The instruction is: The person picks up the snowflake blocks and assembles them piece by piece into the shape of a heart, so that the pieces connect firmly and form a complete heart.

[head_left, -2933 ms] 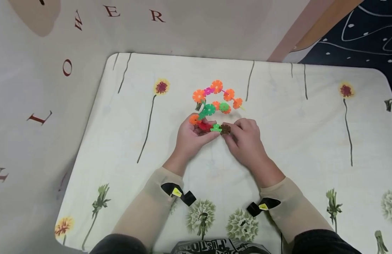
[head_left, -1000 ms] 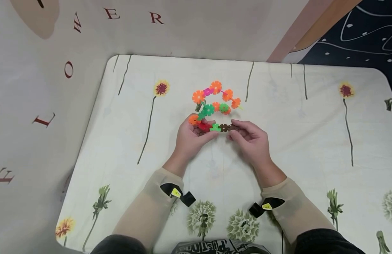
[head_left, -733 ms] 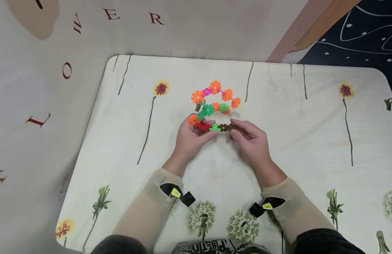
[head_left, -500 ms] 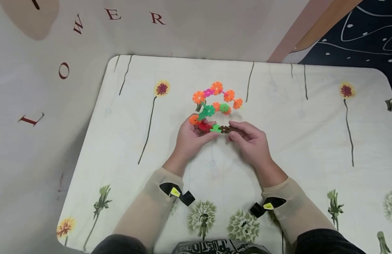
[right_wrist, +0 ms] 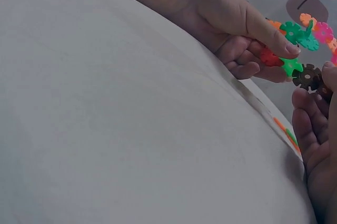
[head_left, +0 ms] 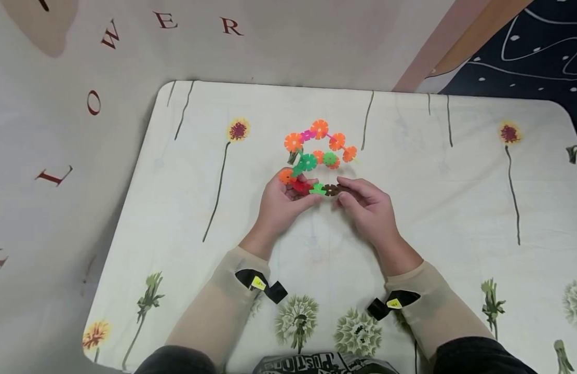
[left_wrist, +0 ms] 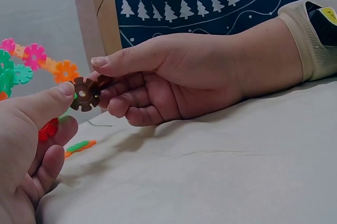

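A chain of plastic snowflake discs, in orange, pink, teal, red and light green, curves up over the table. My left hand pinches it by the light green disc and the red part. At the chain's end a brown snowflake disc sits edge-on to the light green one. My right hand pinches a second brown disc between thumb and fingers, touching the first. Fingers hide most of that second disc; whether the two are fully slotted I cannot tell.
A short row of orange and green discs lies flat on the table behind the hands. The pale cloth bears printed flowers. A lettered wall or curtain borders the far and left edges.
Since the earliest frame my right hand has shifted right and turned, and a second brown disc now shows beyond the first. Over the last second both hands stay almost still.
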Motion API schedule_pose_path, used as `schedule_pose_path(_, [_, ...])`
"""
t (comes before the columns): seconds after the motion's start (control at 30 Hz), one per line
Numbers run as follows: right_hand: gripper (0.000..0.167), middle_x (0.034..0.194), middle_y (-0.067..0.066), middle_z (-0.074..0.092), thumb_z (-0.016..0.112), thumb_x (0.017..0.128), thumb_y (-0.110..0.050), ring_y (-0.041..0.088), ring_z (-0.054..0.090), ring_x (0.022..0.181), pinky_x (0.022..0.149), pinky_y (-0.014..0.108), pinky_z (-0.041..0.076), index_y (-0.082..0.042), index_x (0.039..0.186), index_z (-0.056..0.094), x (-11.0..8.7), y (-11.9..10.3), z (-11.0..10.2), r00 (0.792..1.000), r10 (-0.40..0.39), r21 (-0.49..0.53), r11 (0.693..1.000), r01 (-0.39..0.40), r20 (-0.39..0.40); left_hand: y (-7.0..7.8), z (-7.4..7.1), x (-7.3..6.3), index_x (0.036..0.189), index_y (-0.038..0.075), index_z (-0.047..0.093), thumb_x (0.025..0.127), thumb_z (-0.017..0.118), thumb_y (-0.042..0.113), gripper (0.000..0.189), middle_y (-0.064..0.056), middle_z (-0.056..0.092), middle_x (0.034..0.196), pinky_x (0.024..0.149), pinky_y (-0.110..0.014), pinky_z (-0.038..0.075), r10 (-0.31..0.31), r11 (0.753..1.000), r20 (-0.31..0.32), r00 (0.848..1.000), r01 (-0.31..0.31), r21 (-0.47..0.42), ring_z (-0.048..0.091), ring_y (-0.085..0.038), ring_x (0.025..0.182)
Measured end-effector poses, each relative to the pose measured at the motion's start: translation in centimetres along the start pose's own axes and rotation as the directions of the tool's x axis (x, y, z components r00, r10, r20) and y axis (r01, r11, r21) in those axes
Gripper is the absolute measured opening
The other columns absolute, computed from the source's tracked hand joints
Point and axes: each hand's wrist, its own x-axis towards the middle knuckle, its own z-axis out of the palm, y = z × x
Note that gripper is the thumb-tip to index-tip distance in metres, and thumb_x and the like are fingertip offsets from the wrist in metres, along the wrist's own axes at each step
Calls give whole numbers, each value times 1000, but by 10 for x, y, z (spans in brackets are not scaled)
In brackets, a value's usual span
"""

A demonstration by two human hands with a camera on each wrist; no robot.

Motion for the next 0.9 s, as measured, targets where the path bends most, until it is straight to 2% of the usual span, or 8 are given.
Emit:
schedule_pose_path(0.17, [37, 110, 2, 73, 61, 95, 22, 16, 74, 87, 85, 24, 58, 18, 131, 64, 1, -2, 2, 999, 33, -16, 999, -33, 10, 1, -1, -1, 125, -2, 58, 85, 91, 4, 52, -10, 71, 111, 94, -31, 59, -8, 1000, -16, 1000, 8, 15, 74, -22, 107])
schedule_pose_path(0.4, [38, 113, 1, 75, 64, 95, 20, 15, 74, 89, 85, 24, 58, 14, 133, 66, 1, -4, 1, 998, 56, -86, 995, -56, 8, 1, -1, 0, 136, 3, 53, 86, 88, 0, 61, -10, 77, 118, 96, -33, 58, 22, 998, 10, 1000, -22, -55, 74, -24, 112])
schedule_pose_path(0.6, [33, 114, 1, 75, 62, 99, 15, 16, 74, 89, 85, 25, 59, 14, 132, 67, 1, -3, 2, 997, 80, -86, 993, -81, -10, 1, 0, 0, 125, -2, 59, 86, 88, 0, 49, -10, 75, 117, 96, -33, 58, 24, 999, 5, 1000, -23, -37, 74, -23, 112])
schedule_pose_path(0.7, [31, 117, 5, 74, 60, 101, 12, 17, 75, 89, 86, 27, 60, 14, 131, 67, 1, -3, 2, 993, 112, -59, 992, -113, -27, 0, 0, 1, 120, 2, 61, 86, 88, -1, 44, -11, 75, 115, 95, -33, 59, 26, 999, -3, 1000, -26, -36, 74, -23, 111])
schedule_pose_path(0.8, [30, 119, 12, 73, 59, 102, 11, 18, 75, 90, 86, 29, 60, 14, 131, 66, 1, -4, 3, 991, 132, -43, 990, -134, -35, -1, 0, 1, 118, 3, 61, 86, 87, -2, 42, -11, 75, 115, 95, -33, 59, 32, 999, -7, 999, -33, -41, 74, -24, 111])
schedule_pose_path(0.9, [30, 120, 13, 73, 60, 102, 12, 18, 74, 91, 86, 30, 60, 15, 131, 66, 2, -4, 4, 990, 135, -28, 990, -137, -35, -1, 0, 1, 120, 0, 60, 87, 87, -2, 44, -12, 75, 115, 95, -33, 59, 35, 998, -9, 999, -35, -50, 74, -24, 111])
